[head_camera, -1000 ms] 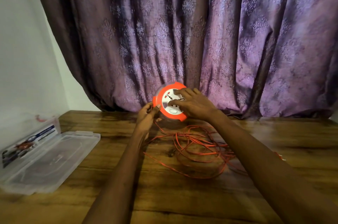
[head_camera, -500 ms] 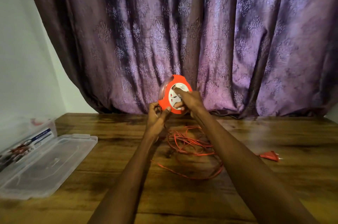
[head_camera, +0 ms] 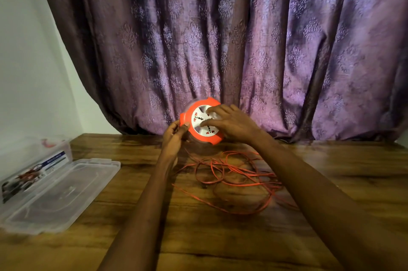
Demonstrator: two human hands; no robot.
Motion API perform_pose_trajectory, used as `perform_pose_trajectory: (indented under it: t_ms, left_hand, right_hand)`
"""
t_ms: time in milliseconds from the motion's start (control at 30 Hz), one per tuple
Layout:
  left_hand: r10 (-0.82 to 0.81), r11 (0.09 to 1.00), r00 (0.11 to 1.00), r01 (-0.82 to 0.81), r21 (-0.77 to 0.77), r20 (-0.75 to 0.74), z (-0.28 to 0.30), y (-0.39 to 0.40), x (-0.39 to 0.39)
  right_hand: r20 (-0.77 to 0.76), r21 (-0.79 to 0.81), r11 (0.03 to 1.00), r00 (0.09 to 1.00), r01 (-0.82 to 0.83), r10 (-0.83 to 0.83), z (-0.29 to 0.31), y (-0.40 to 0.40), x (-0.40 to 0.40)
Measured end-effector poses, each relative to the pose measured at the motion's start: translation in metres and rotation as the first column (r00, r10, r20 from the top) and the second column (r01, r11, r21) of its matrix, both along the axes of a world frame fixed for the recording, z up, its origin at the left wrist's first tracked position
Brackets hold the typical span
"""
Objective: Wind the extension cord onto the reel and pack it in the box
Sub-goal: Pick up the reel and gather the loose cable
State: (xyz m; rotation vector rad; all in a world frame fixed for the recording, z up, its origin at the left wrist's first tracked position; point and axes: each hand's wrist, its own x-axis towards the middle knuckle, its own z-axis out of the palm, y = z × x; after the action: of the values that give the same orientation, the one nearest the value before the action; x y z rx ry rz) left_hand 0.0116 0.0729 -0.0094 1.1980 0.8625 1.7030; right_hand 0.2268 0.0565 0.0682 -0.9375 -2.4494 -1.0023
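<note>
An orange cord reel (head_camera: pixel 194 133) with a white socket face is held up above the far middle of the wooden table (head_camera: pixel 220 237). My left hand (head_camera: pixel 174 138) grips its left rim, thumb on the front. My right hand (head_camera: pixel 231 123) lies over the white face with its fingers spread and bent on it. Loose orange cord (head_camera: pixel 234 178) lies in a tangled heap on the table below the reel, running up to it. A clear plastic box (head_camera: pixel 35 160) with a printed label stands at the far left, its lid (head_camera: pixel 59 195) lying flat beside it.
A purple patterned curtain (head_camera: pixel 242 38) hangs right behind the reel along the table's back edge. A white wall (head_camera: pixel 26 60) is on the left.
The reel has tilted back so that its socket face points toward me, and my right hand has shifted on that face. The cord heap has spread out. The orange plug on the right has passed out of sight.
</note>
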Motion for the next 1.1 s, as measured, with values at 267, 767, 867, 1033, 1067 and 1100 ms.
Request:
perform_pose_trajectory:
  t_ms: [267, 767, 867, 1033, 1067, 1100]
  left_hand:
    - [-0.046, 0.999, 0.998, 0.046, -0.01, -0.038, 0.001, -0.004, 0.005]
    - [-0.081, 0.997, 0.997, 0.081, -0.003, -0.016, -0.001, -0.008, 0.028]
    - [-0.063, 0.998, 0.997, 0.064, -0.018, 0.042, -0.001, -0.005, 0.021]
    - [-0.034, 0.998, 0.983, 0.043, -0.048, 0.179, 0.002, -0.005, 0.008]
    - [-0.026, 0.998, 0.977, 0.038, -0.053, 0.214, 0.002, -0.006, 0.005]
    - [-0.018, 0.998, 0.969, 0.034, -0.059, 0.247, 0.003, -0.006, 0.001]
  right_hand:
    - [0.228, 0.085, 0.995, 0.971, 0.053, -0.071, 0.006, 0.004, 0.0]
    - [-0.686, -0.689, 0.717, 0.419, -0.108, -0.596, -0.003, 0.003, -0.023]
    - [-0.803, -0.555, 0.816, 0.363, -0.163, -0.473, -0.015, 0.005, -0.019]
    - [-0.809, -0.551, 0.724, 0.477, -0.414, -0.343, -0.049, -0.005, -0.011]
    - [-0.749, -0.605, 0.7, 0.571, -0.38, -0.337, -0.058, -0.005, -0.01]
    - [-0.693, -0.645, 0.685, 0.637, -0.339, -0.338, -0.065, -0.007, -0.011]
